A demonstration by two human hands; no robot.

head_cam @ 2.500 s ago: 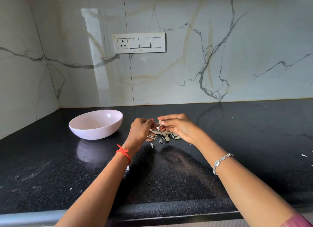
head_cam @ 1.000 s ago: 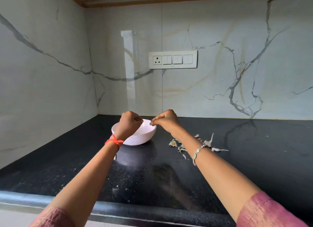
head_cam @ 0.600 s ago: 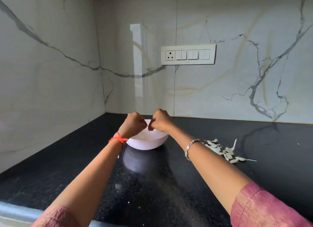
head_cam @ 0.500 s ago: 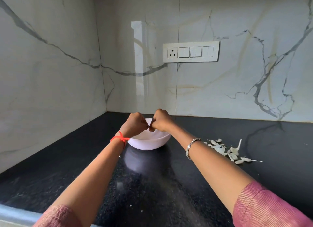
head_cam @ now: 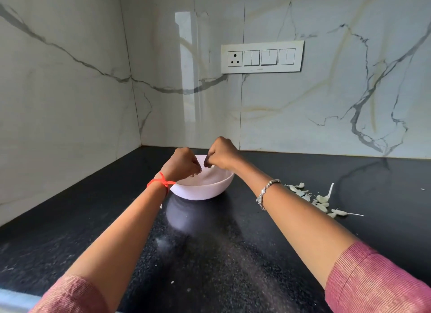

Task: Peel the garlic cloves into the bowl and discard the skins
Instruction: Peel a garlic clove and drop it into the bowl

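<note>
Working position has shifted left since the earlier frame. The black speckled stone worktop [head_cam: 210,254] carries the round pale-pink bowl [head_cam: 203,191], contents hidden, and loose papery white skins [head_cam: 321,200] well apart to its right. The left hand [head_cam: 184,163] has curled fingers, hold unclear. The right hand [head_cam: 222,156] pinches what appears to be a small pale garlic clove [head_cam: 211,166] over the bowl. Step: depositing; next, release it inside.

The left hand [head_cam: 184,164] and right hand [head_cam: 221,155] hang curled over the bowl [head_cam: 203,192], partly covering its mouth. 2 walls [head_cam: 70,107] shut in the corner behind it. Garlic skins [head_cam: 323,199] litter the counter [head_cam: 210,261] right of the right forearm; bare counter lies between the forearms.
</note>
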